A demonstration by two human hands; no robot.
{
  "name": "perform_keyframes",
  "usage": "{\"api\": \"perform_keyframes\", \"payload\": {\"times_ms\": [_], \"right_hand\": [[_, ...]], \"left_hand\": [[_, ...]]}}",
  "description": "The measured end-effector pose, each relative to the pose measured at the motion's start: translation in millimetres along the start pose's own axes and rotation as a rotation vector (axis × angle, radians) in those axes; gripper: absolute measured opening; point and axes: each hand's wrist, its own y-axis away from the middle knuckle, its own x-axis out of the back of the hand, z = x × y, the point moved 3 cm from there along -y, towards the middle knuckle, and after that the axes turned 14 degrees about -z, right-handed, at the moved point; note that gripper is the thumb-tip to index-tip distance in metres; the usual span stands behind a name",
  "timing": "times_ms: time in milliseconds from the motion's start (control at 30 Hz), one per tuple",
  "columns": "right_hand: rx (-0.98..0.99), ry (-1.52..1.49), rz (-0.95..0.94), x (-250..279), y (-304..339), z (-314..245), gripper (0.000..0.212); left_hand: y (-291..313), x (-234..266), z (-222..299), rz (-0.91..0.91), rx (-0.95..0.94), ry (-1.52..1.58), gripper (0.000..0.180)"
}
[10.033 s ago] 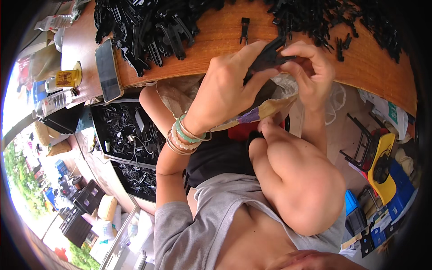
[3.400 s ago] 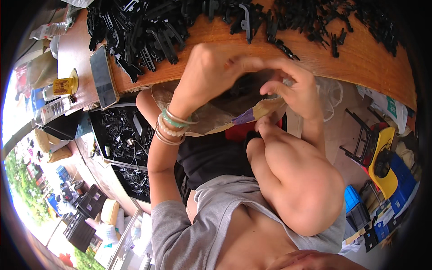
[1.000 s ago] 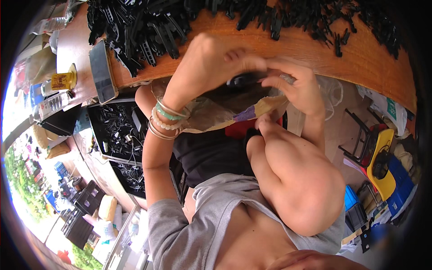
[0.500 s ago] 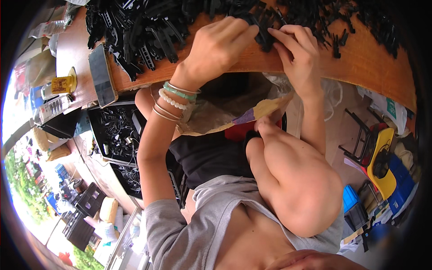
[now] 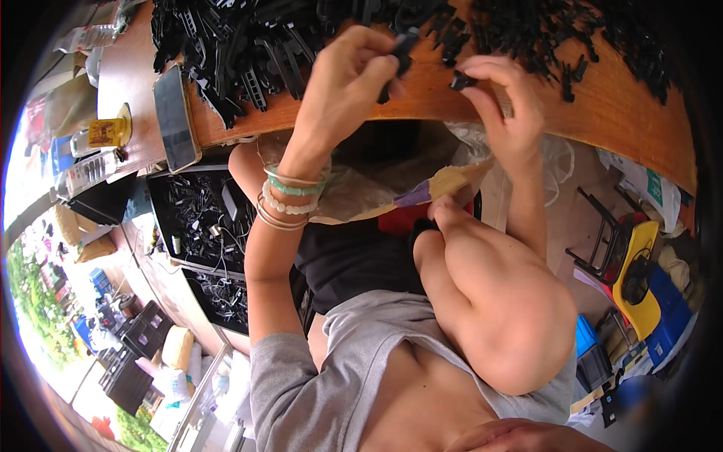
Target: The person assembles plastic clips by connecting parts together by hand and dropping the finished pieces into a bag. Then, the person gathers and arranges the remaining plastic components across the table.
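My left hand (image 5: 348,84), with bracelets on its wrist, is closed on a slim black plastic part (image 5: 407,47), a little blurred, that sticks out past the fingertips. Between thumb and forefinger my right hand (image 5: 510,105) pinches a small black plastic piece (image 5: 459,80). The two parts are apart from each other, over the table's near edge. Long black plastic parts (image 5: 252,56) lie heaped beyond my left hand. Smaller black pieces (image 5: 520,34) are piled beyond my right hand.
An opened bag (image 5: 361,203) hangs below the wooden table edge (image 5: 602,124), over my lap. A phone (image 5: 175,120) and a yellow round object (image 5: 109,133) lie at the left. Black trays (image 5: 199,215) of parts stand lower left; a yellow stool (image 5: 640,286) is at right.
Both hands have drawn apart and turned, the right one coming down slightly. The black part in the left hand and the small piece in the right now show clearly.
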Motion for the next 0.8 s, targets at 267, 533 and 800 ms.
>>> {"api": "perform_keyframes", "payload": {"times_ms": [267, 533, 800], "right_hand": [[0.087, -0.077, 0.056, 5, -6, -22, 0.022], [0.061, -0.075, 0.137, 7, 2, -22, 0.026], [-0.032, -0.14, -0.02, 6, 1, -28, 0.029]], "left_hand": [[2, -24, 12, -0.201, 0.104, 0.065, 0.031], [17, -49, 24, 0.0, -0.23, -0.278, 0.036], [22, -43, 28, -0.012, -0.328, -0.514, 0.031]]}}
